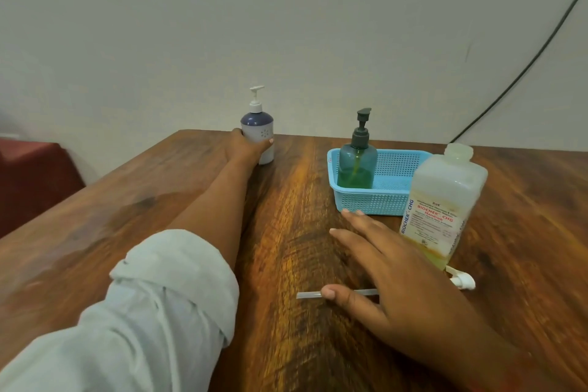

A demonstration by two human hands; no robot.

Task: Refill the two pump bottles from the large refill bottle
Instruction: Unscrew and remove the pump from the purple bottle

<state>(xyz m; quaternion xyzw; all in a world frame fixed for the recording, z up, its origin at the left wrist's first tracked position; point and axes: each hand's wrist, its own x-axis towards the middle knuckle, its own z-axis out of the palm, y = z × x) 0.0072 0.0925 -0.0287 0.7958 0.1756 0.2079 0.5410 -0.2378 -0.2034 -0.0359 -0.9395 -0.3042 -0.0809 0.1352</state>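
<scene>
A white and blue pump bottle (259,127) stands upright at the table's far edge, and my left hand (245,145) grips its lower body. A teal pump bottle (357,165) with green liquid stands in the blue basket (385,200). The large refill bottle (440,204), translucent with yellowish liquid and no cap on its neck, stands to the right of the basket. My right hand (391,267) lies flat, fingers spread, over the table just left of the refill bottle. A loose white pump head (463,280) with its long tube (308,295) lies on the table under that hand.
The wooden table (191,216) runs to a pale wall at the back. A black cable (521,70) hangs down the wall at the right. A dark red seat (35,178) sits beyond the table's left edge.
</scene>
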